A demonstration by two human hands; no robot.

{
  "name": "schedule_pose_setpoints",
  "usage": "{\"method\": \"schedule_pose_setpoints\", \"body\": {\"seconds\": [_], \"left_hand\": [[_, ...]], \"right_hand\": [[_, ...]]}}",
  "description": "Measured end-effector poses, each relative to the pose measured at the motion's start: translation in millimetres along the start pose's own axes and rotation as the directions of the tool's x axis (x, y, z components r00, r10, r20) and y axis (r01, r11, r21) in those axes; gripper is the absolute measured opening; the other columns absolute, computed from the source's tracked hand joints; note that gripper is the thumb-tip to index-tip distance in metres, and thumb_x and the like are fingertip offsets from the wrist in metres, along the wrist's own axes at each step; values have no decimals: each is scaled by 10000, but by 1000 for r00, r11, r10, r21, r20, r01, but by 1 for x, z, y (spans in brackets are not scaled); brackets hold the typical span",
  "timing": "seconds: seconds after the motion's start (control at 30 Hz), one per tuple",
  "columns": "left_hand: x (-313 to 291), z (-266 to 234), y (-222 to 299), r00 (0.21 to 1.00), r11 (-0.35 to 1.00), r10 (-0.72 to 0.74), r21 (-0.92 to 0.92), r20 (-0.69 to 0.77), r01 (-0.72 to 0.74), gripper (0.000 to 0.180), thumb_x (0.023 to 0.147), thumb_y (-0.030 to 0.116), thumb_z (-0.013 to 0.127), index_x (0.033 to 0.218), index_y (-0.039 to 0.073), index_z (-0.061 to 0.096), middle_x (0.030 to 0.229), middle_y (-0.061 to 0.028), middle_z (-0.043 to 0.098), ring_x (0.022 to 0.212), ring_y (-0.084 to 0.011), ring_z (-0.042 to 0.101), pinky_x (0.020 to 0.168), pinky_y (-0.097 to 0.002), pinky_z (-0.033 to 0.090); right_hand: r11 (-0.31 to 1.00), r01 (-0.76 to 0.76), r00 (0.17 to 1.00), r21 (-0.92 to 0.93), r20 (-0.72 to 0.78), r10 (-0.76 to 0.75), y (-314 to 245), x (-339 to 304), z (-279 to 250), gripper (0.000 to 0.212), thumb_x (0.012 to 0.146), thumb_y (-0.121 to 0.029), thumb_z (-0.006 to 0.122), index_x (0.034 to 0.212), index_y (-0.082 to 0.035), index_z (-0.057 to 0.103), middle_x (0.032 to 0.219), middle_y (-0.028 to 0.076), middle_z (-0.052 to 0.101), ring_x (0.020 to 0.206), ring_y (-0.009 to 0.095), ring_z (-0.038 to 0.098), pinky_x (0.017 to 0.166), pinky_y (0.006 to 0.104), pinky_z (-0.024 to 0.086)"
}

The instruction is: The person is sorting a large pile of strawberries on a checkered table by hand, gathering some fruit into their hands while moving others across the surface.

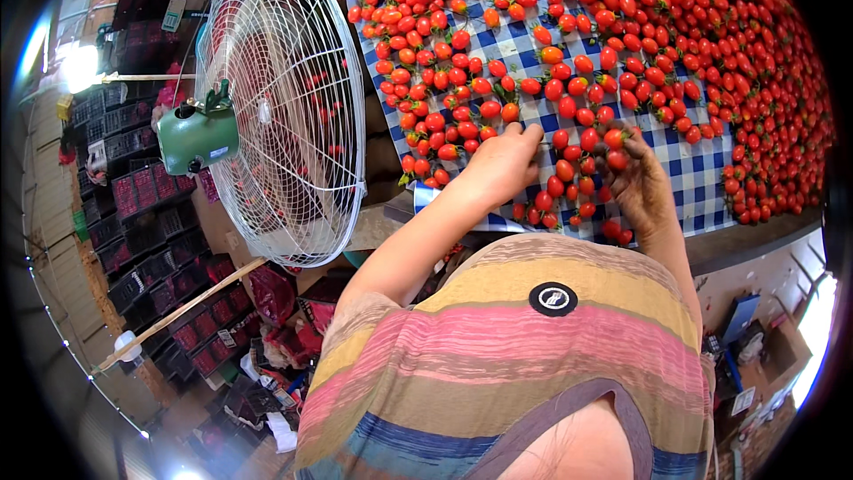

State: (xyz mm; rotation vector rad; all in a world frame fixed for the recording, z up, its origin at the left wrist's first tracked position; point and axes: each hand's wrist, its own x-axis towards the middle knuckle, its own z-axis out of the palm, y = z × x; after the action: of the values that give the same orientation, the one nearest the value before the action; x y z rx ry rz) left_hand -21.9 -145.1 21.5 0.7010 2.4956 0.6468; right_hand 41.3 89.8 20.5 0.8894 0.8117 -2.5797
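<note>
Many small red cherry tomatoes [566, 107], some with green stem ends, lie over a blue-and-white checked cloth [653, 147]. My left hand [505, 163] is low over the cloth among them, palm down with its fingers curled in. Whatever those fingers hold, if anything, is hidden beneath them. To its right, my right hand [641, 188] is turned partly palm up, its fingertips dark and stained. Its fingers close on a cherry tomato [617, 160]. Between my hands sits a loose cluster of tomatoes [562, 180], close to the near edge of the cloth.
A large fan with a white wire cage [298, 116] and green motor [200, 138] stands close to the table's left. Stacked dark crates [147, 191] fill the floor beyond it. Denser tomatoes [755, 80] cover the right side. A cardboard box [786, 347] is at lower right.
</note>
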Motion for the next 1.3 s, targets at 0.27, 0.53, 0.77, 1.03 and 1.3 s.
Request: {"method": "schedule_pose_setpoints", "body": {"seconds": [0.27,0.53,0.77,1.03,1.3], "left_hand": [[18,-57,39,957,977,169,-91,-234,-195,422,899,372,706,1176,62,636,1159,-158,641,1029,-347,658,832,-433,554],[50,-28,-34,969,937,-4,337,-245,89,429,783,241,796,1165,146,627,1151,-174,569,1018,-386,579,850,-463,549],[22,-1,-74,887,996,-84,-42,-455,73,339,840,110,745,1157,110,625,1097,-173,550,943,-355,636,786,-430,551],[20,-35,50,900,913,324,-155,-291,-378,384,827,150,751,1191,138,631,1036,-122,631,953,-313,638,800,-400,559],[7,-69,-18,849,981,92,-97,-520,-166,272,892,155,712,1119,10,675,1038,-169,678,969,-328,666,835,-400,537]], "right_hand": [[931,-293,955,218,14,298,11,0,37,462,1010,-468,512,1307,-119,569,1185,137,669,1001,320,691,755,465,612],[913,-223,973,341,127,191,-12,6,12,510,982,-472,564,1316,-87,550,1280,153,644,987,284,700,584,307,609],[906,-191,948,376,309,72,-14,15,-17,518,988,-453,568,1339,-73,539,1326,176,611,1145,332,644,879,518,597],[921,-223,959,319,244,147,14,23,-10,521,1019,-445,499,1387,-76,503,1320,158,608,1168,353,633,988,585,526],[929,-197,980,312,80,181,6,5,19,517,979,-434,555,1391,-123,520,1398,201,549,1257,380,566,837,542,613]]}}
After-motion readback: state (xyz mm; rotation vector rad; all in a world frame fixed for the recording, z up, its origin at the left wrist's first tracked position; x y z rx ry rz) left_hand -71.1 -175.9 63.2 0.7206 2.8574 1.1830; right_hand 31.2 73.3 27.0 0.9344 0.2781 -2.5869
